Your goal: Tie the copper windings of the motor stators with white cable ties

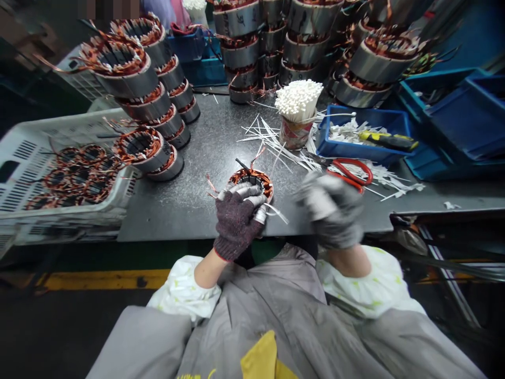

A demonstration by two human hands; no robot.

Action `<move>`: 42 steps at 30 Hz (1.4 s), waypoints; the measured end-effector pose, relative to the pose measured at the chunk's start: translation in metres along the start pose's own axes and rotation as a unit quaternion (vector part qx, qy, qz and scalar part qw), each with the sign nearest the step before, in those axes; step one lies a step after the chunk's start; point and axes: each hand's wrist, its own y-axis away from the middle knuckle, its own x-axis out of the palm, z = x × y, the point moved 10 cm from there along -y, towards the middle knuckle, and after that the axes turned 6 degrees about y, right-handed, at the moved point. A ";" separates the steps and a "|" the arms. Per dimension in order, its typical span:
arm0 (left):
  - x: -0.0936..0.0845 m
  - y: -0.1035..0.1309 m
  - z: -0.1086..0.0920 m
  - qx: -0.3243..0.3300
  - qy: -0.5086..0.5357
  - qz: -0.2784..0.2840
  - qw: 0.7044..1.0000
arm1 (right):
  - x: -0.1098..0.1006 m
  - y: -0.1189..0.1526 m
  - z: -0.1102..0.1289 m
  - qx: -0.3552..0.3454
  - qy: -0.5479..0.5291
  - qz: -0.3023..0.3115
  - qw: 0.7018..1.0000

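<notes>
A small motor stator (270, 184) with copper windings lies on the bench in front of me. My left hand (240, 213), in a dark purple glove with white-wrapped fingertips, grips its near rim, the fingers over the top and the thumb at the right side. White cable tie ends (279, 213) stick out beside that thumb, and a black lead rises from the far side. To the right, my right hand (331, 210), in a grey glove, is smeared by motion. It is close to red-handled scissors (361, 171); whether its fingers hold anything is unclear.
White cable ties fill a cup (295, 134), with more scattered around it. A blue bin (365, 152) holds white scraps and a yellow-black cutter (389, 140). Stacked stators (136, 79) stand left and behind. A white crate (74, 210) at left contains several wound stators.
</notes>
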 end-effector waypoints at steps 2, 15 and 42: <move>0.000 0.000 0.000 -0.004 0.005 -0.004 1.000 | -0.032 -0.005 -0.001 -0.007 -0.049 -0.094 0.994; 0.002 0.003 -0.034 0.113 0.009 0.027 0.993 | 0.031 0.031 -0.019 0.098 -0.014 0.222 0.970; 0.008 0.008 0.003 -0.018 -0.014 -0.008 1.000 | 0.073 -0.009 -0.009 0.097 -0.019 0.259 0.961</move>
